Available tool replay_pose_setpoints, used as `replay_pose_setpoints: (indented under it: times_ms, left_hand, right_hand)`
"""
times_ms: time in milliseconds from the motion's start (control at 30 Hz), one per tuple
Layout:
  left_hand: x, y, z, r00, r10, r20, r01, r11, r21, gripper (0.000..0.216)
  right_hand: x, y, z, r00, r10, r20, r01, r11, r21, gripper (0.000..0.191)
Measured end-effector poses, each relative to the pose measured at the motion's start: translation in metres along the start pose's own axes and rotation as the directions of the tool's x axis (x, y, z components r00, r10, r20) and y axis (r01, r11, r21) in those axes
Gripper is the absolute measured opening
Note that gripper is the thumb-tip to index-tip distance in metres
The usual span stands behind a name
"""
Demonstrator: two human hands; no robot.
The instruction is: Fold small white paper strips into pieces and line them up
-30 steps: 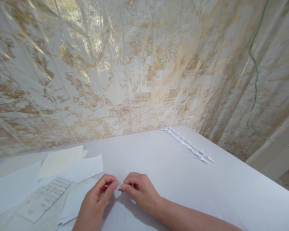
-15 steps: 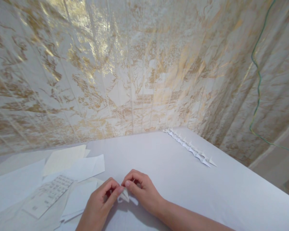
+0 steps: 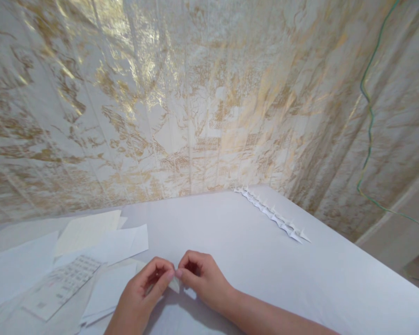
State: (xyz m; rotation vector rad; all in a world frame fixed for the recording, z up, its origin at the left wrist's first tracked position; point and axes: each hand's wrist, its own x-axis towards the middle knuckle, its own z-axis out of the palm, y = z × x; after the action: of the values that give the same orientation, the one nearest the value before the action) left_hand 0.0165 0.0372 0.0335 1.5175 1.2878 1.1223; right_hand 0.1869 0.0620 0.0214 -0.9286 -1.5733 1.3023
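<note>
My left hand (image 3: 143, 298) and my right hand (image 3: 204, 279) meet fingertip to fingertip low in the view, just above a white table (image 3: 230, 242). Between the thumbs and forefingers both hands pinch a small folded piece of white paper (image 3: 175, 284), mostly hidden by the fingers. A row of several small folded white paper shapes (image 3: 272, 215) lies along the far right side of the table, well away from both hands.
Loose white and cream paper sheets (image 3: 101, 242) and a printed sheet (image 3: 61, 286) lie scattered at the left. A gold-patterned wall covering (image 3: 195, 102) rises behind the table. A green cord (image 3: 369, 125) hangs at the right. The table's right edge falls off diagonally.
The hands have stayed together on the small paper, turning it slightly; a white flap that showed below the fingers half a second ago is now tucked closer in.
</note>
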Motion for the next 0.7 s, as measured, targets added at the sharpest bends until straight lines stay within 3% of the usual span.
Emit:
replay_pose_setpoints:
  times_ms: [133,433,500,600,700]
  left_hand:
    - [-0.002,-0.002,0.004,0.998,-0.043,-0.038,0.04,0.997,-0.068,0.027]
    - [-0.001,-0.014,-0.004,1.0,-0.004,0.006,0.004,0.997,0.076,0.03]
    - [0.002,-0.017,-0.004,1.0,0.019,-0.02,-0.018,0.998,0.067,0.027]
    - [0.004,-0.017,-0.004,0.998,0.066,-0.024,-0.064,0.994,0.092,0.019]
    - [0.003,-0.014,-0.005,0.998,0.069,0.009,-0.07,0.983,0.171,0.017]
  right_hand:
    - [0.0,-0.001,0.0,1.0,-0.017,-0.016,0.017,0.999,-0.042,0.02]
    - [0.0,-0.006,-0.005,0.992,-0.088,-0.095,0.072,0.984,-0.163,0.01]
    - [0.0,-0.007,-0.009,0.987,-0.156,-0.04,0.146,0.971,-0.188,0.005]
    - [0.001,-0.009,-0.016,0.962,-0.246,0.122,0.269,0.933,-0.238,0.02]
    - [0.003,-0.01,-0.02,0.949,-0.251,0.191,0.304,0.888,-0.345,0.024]
